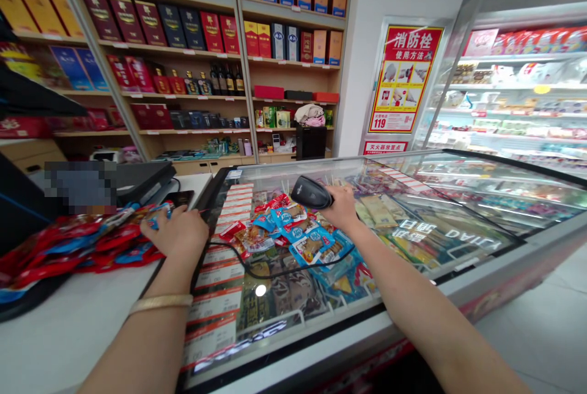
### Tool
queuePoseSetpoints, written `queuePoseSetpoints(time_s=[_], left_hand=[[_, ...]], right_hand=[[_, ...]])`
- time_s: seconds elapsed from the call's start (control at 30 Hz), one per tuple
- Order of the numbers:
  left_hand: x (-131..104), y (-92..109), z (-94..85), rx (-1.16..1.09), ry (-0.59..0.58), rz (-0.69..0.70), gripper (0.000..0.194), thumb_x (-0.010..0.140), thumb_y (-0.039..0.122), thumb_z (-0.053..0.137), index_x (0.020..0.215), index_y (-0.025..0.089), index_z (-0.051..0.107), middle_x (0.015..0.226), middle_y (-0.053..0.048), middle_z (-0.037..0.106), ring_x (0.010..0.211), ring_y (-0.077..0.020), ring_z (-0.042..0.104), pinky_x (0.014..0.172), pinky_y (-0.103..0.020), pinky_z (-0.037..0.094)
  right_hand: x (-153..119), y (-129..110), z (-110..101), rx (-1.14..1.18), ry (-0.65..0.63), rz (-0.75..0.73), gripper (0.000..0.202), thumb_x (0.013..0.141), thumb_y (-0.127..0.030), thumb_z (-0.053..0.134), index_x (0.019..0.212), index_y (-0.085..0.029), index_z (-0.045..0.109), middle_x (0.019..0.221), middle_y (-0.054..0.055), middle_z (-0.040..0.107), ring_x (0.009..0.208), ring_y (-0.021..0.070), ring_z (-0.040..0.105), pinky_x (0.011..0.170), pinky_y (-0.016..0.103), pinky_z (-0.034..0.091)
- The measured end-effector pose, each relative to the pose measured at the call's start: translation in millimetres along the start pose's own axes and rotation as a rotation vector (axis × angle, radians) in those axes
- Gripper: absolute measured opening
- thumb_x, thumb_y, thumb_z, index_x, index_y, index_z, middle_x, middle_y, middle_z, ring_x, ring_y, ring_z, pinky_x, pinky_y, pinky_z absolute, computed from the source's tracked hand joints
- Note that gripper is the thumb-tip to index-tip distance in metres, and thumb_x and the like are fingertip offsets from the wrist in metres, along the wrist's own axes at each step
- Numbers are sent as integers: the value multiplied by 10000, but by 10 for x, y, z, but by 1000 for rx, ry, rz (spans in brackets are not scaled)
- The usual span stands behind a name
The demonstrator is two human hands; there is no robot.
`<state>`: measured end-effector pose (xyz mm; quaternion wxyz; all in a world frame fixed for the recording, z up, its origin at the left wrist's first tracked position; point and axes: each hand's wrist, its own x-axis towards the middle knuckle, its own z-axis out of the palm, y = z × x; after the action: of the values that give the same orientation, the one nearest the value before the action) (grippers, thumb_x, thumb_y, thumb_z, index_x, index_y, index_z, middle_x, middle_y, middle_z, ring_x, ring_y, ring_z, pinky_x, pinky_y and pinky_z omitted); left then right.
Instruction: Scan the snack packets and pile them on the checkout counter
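My right hand is wrapped round the handle of a black barcode scanner, held over the glass lid of a chest freezer. Under the scanner, blue and red snack packets lie in a loose heap on the glass. At the left, my left hand reaches to the edge of a pile of red and blue snack packets on the white counter. Its fingers are spread and touch the nearest packets; no packet shows clearly gripped. The scanner's black cable loops across the glass.
The freezer fills the middle and right, with price labels along its left side. Dark checkout equipment stands on the counter. Shelves of boxed bottles line the back wall. A lit refrigerated display stands at the right.
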<state>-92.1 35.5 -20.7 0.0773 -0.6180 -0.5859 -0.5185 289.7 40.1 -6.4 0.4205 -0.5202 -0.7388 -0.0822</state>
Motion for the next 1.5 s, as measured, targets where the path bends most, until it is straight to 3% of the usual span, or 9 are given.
queuePoseSetpoints(time_s=[0.13, 0.27, 0.37, 0.5, 0.67, 0.87, 0.97, 1.03, 1.5], left_hand=[[60, 313, 6, 61, 207, -136, 199, 865, 319, 583, 751, 194, 686, 1059, -184, 730, 1259, -438, 562, 1107, -766, 258], [182, 574, 93, -542, 261, -422, 180, 903, 319, 540, 927, 208, 679, 931, -80, 728, 1015, -280, 687, 943, -504, 567], [220, 697, 138, -962, 166, -700, 172, 923, 251, 479, 965, 230, 645, 876, -48, 722, 963, -233, 707, 806, -409, 628], [146, 824, 157, -1149, -79, -966, 139, 770, 103, 574, 858, 190, 636, 802, -55, 711, 803, -215, 719, 703, -363, 644], [5, 951, 213, -1134, -108, -852, 370, 633, -9, 658, 934, 207, 653, 808, -5, 727, 704, -163, 695, 665, -315, 631], [-31, 1029, 230, -1193, -108, -859, 257, 741, 35, 686, 961, 168, 671, 792, -16, 701, 626, -115, 647, 566, -212, 554], [-36, 1038, 162, -1345, -276, -953, 86, 861, 75, 578, 849, 139, 635, 644, 17, 561, 432, -50, 456, 389, -137, 357], [-46, 1035, 117, -1485, -398, -994, 202, 918, 87, 480, 748, 138, 576, 572, 47, 424, 371, -33, 318, 350, -137, 264], [-131, 1121, 220, -1443, -509, -938, 440, 973, 208, 538, 554, 167, 410, 511, 46, 344, 395, -50, 258, 357, -142, 245]], right_hand=[[2, -16, -6, 7, -7, 12, 185, 699, -317, 727, 856, -219, 737, 865, 63, 791, 892, 266, 698, 825, 347, 352], [-1, -36, -19, 14, 4, 18, 181, 713, -319, 716, 860, -215, 735, 850, 61, 785, 889, 261, 691, 820, 340, 344], [-3, -51, -28, 19, 4, 14, 188, 737, -354, 711, 858, -213, 735, 854, 66, 784, 897, 261, 688, 812, 334, 345], [-4, -75, -32, 31, -12, 2, 186, 739, -342, 715, 872, -214, 741, 869, 61, 788, 899, 257, 692, 821, 335, 349], [-3, -113, -36, 48, -19, -50, 242, 716, -354, 745, 917, -220, 747, 945, 73, 800, 912, 262, 701, 839, 345, 367], [-15, -148, -37, 52, -23, -88, 264, 718, -361, 734, 939, -219, 749, 958, 83, 794, 930, 268, 698, 859, 362, 374], [-20, -144, -33, 72, -38, -99, 281, 699, -349, 734, 949, -221, 746, 927, 71, 792, 917, 265, 698, 860, 363, 378], [-19, -146, -36, 91, -49, -111, 288, 682, -330, 734, 947, -218, 746, 901, 68, 790, 899, 262, 698, 859, 362, 387], [-11, -249, -37, 426, -200, -169, 270, 658, -296, 831, 904, -204, 768, 878, 37, 802, 856, 251, 748, 784, 301, 531]])
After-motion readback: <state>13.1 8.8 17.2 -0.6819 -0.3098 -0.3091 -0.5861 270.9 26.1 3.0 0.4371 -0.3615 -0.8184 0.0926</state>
